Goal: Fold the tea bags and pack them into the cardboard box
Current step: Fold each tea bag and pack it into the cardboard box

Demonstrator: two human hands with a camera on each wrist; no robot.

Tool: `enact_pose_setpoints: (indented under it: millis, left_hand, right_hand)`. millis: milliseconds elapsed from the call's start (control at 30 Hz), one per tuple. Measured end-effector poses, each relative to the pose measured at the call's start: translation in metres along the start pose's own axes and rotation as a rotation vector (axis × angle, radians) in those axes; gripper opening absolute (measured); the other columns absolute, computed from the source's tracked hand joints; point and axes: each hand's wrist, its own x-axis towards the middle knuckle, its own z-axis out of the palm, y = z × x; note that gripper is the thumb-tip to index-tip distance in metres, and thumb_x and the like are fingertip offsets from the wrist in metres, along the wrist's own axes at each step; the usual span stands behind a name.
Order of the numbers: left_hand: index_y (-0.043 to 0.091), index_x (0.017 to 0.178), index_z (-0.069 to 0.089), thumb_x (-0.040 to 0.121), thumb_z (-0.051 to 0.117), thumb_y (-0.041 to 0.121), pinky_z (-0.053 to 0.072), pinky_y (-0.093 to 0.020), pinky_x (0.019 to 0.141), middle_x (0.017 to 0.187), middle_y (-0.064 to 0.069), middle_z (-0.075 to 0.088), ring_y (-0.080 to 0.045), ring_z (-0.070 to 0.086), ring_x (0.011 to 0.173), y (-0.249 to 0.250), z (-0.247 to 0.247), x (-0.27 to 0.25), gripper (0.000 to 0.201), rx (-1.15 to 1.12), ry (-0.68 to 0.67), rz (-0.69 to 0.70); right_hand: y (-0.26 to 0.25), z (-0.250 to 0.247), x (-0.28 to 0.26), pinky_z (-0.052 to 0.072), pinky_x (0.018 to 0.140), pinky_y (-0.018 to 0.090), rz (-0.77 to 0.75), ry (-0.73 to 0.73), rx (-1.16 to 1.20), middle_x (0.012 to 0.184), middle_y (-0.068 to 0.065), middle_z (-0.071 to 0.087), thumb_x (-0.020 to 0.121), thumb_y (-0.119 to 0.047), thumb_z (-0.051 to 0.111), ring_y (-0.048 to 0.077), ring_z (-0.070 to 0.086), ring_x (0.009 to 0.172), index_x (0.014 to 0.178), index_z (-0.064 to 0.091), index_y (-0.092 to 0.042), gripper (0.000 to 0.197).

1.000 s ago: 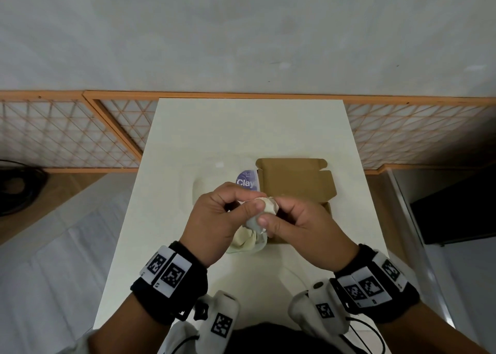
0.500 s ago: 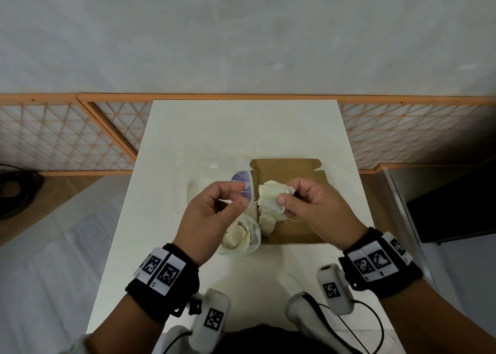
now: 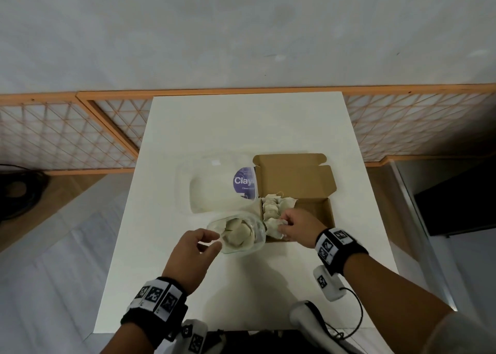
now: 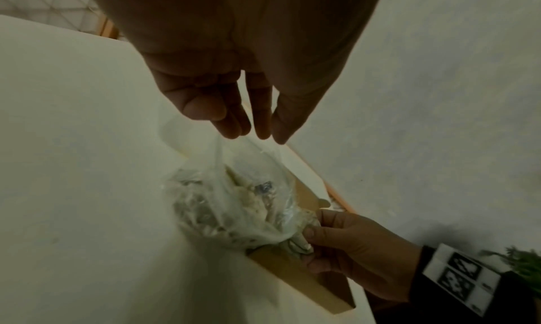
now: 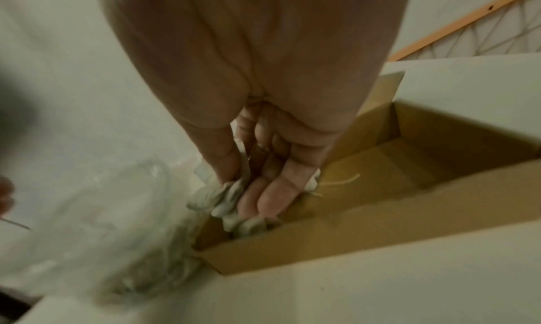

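Head view shows the right hand (image 3: 296, 226) inside the near left corner of the cardboard box (image 3: 314, 211), its thumb and fingers pinching a folded tea bag (image 3: 276, 226) down among the bags already packed there. The box lies open on the white table (image 3: 241, 128), lid flap tipped back toward the far side, its long axis running left to right; its right half looks bare. Just left of the box, touching its near corner, sits the clear plastic bag (image 3: 237, 233) with the remaining unfolded tea bags. The left hand (image 3: 192, 254) hangs at that bag's near left rim, nearer to it than the right. From the left wrist view its fingers (image 4: 231, 120) point down, loosely extended over the bag's mouth and grasping nothing; whether they touch the plastic cannot be told. Judgement: the next bag lies forward and right of the left hand, a short reach
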Motion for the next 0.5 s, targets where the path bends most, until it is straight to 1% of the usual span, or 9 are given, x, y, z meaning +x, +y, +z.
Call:
enact_pose_setpoints:
  millis: [33, 100, 167, 233, 300, 333, 400, 433, 500]
  left_hand:
    - [0.032, 0.104, 0.07, 0.095, 0.071, 0.031, 0.046, -0.012, 0.065, 0.116, 0.008, 0.065, -0.002, 0.066, 0.092, -0.004, 0.0, 0.0, 0.01, 0.011, -0.006, -0.009]
    - [0.034, 0.103, 0.071, 0.094, 0.071, 0.032, 0.046, -0.013, 0.069, 0.118, 0.007, 0.065, -0.001, 0.066, 0.096, -0.009, 0.001, 0.002, 0.009, 0.016, -0.021, -0.015]
    - [0.036, 0.102, 0.071, 0.094, 0.071, 0.033, 0.047, -0.015, 0.072, 0.118, 0.006, 0.066, -0.002, 0.066, 0.1, -0.013, 0.002, 0.004, 0.008, 0.009, -0.033, -0.024]
    - [0.037, 0.101, 0.071, 0.094, 0.072, 0.033, 0.047, -0.018, 0.076, 0.121, 0.005, 0.065, -0.005, 0.065, 0.104, -0.016, 0.003, 0.006, 0.008, -0.01, -0.03, -0.043]
    - [0.038, 0.103, 0.072, 0.094, 0.071, 0.033, 0.047, -0.021, 0.078, 0.123, 0.004, 0.062, -0.007, 0.064, 0.105, -0.017, 0.004, 0.008, 0.01, -0.02, -0.016, -0.063]
    - [0.038, 0.103, 0.073, 0.094, 0.071, 0.033, 0.047, -0.02, 0.076, 0.122, 0.003, 0.063, -0.007, 0.065, 0.101, -0.017, 0.005, 0.01, 0.011, -0.03, -0.011, -0.074]
    - [0.034, 0.106, 0.074, 0.094, 0.071, 0.03, 0.046, -0.013, 0.064, 0.109, 0.001, 0.068, -0.004, 0.065, 0.083, -0.015, 0.006, 0.013, 0.013, -0.047, -0.012, -0.095]
    - [0.031, 0.109, 0.074, 0.095, 0.07, 0.03, 0.044, -0.01, 0.06, 0.105, 0.001, 0.068, -0.001, 0.064, 0.079, -0.014, 0.007, 0.013, 0.015, -0.037, -0.02, -0.104]
    - [0.026, 0.116, 0.072, 0.096, 0.069, 0.033, 0.042, -0.009, 0.062, 0.114, 0.002, 0.065, 0.006, 0.064, 0.086, -0.014, 0.009, 0.014, 0.022, 0.01, -0.034, -0.105]
  right_hand:
    - [0.001, 0.004, 0.006, 0.061, 0.077, 0.044, 0.006, -0.026, -0.026, 0.079, 0.007, 0.062, 0.095, -0.019, 0.066, 0.027, 0.07, 0.079, 0.078, 0.053, -0.02, 0.022]
    - [0.001, 0.011, 0.013, 0.058, 0.074, 0.041, 0.012, -0.056, -0.078, 0.087, 0.016, 0.067, 0.096, -0.021, 0.064, 0.029, 0.072, 0.083, 0.084, 0.056, -0.016, 0.015]
    - [0.001, 0.016, 0.017, 0.055, 0.073, 0.039, 0.014, -0.045, -0.118, 0.092, 0.014, 0.069, 0.095, -0.024, 0.063, 0.025, 0.065, 0.079, 0.091, 0.059, -0.014, 0.011]
    - [0.0, 0.019, 0.02, 0.054, 0.074, 0.04, 0.023, -0.033, -0.139, 0.091, 0.008, 0.067, 0.095, -0.023, 0.061, 0.02, 0.058, 0.076, 0.095, 0.06, -0.017, 0.007]
    - [0.0, 0.023, 0.021, 0.052, 0.072, 0.04, 0.029, -0.017, -0.154, 0.091, 0.007, 0.067, 0.095, -0.023, 0.06, 0.021, 0.058, 0.076, 0.096, 0.06, -0.017, 0.006]
    - [-0.001, 0.024, 0.022, 0.051, 0.07, 0.039, 0.033, -0.004, -0.16, 0.089, 0.007, 0.067, 0.095, -0.023, 0.06, 0.021, 0.057, 0.075, 0.095, 0.059, -0.017, 0.006]
    - [-0.004, 0.027, 0.021, 0.046, 0.066, 0.036, 0.045, 0.027, -0.169, 0.082, 0.006, 0.062, 0.095, -0.021, 0.06, 0.02, 0.052, 0.07, 0.091, 0.055, -0.015, 0.008]
    - [-0.004, 0.029, 0.021, 0.043, 0.063, 0.034, 0.045, 0.037, -0.18, 0.079, 0.004, 0.059, 0.095, -0.02, 0.06, 0.018, 0.049, 0.067, 0.088, 0.053, -0.016, 0.01]
    - [-0.01, 0.03, 0.017, 0.036, 0.058, 0.025, 0.037, 0.033, -0.199, 0.073, 0.0, 0.052, 0.094, -0.018, 0.062, 0.013, 0.042, 0.062, 0.084, 0.05, -0.016, 0.016]
